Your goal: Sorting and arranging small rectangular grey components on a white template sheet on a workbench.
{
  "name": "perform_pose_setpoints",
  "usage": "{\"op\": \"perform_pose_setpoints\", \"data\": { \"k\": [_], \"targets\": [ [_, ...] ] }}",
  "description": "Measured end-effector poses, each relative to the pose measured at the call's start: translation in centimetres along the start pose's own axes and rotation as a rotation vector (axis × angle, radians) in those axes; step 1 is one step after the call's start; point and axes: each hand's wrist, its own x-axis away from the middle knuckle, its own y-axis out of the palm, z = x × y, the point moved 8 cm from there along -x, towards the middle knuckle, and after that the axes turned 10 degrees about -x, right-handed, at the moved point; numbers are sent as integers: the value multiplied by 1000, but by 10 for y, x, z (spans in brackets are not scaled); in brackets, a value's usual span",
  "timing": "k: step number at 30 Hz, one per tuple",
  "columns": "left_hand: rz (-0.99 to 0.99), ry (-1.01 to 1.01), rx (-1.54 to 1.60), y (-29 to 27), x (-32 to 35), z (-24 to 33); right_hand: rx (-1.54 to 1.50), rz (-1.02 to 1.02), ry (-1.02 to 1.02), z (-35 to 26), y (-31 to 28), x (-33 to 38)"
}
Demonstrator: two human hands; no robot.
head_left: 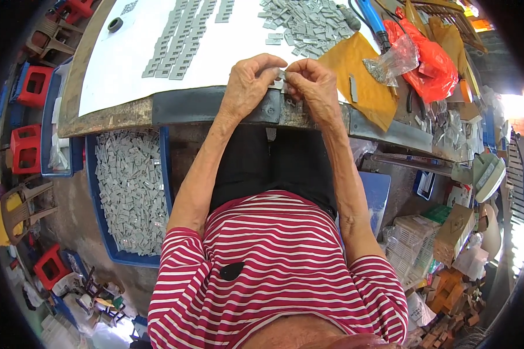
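My left hand (247, 86) and my right hand (315, 87) meet at the front edge of the workbench. A small grey part (282, 75) is pinched in the fingertips of my left hand. The fingers of my right hand are closed right against it; what they hold, if anything, is too small to make out. Beyond my left hand, staggered rows of flat grey parts (177, 43) lie on a white sheet (116, 72). Farther right is a loose pile of grey parts (305, 26). One grey strip (353, 88) lies on brown paper (370, 107), right of my right hand.
At the bench's right are a blue electric screwdriver (371, 17), a red plastic bag (434, 67) and a clear bag of small metal pieces (384, 70). A dark ring (115, 24) sits far left. Below stands a blue crate (166, 174) full of grey parts; red stools (35, 87) are farther left.
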Motion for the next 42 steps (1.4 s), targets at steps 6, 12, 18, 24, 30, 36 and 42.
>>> {"op": "perform_pose_setpoints", "data": {
  "k": [6, 12, 18, 24, 30, 36, 42],
  "targets": [
    [-58, 68, -154, 6, -1, 7, -92, 24, -4, 2, -9, -5],
    [4, 369, -536, 8, 5, 31, -8, -28, 66, 4, -12, -6],
    [-7, 489, -664, 7, 3, 37, -12, -80, 93, 6, -12, -8],
    [-9, 416, -674, -14, -11, 30, -123, -33, 74, 3, -11, -4],
    [246, 409, -918, -58, -40, 4, 93, 4, -66, 4, -9, 7],
    [319, 375, -1106, -78, -57, -10, 153, 14, -103, 7, -6, 12],
    [305, 350, -1163, -81, -60, -14, 218, 23, -134, 9, -6, 13]
  ]
}}
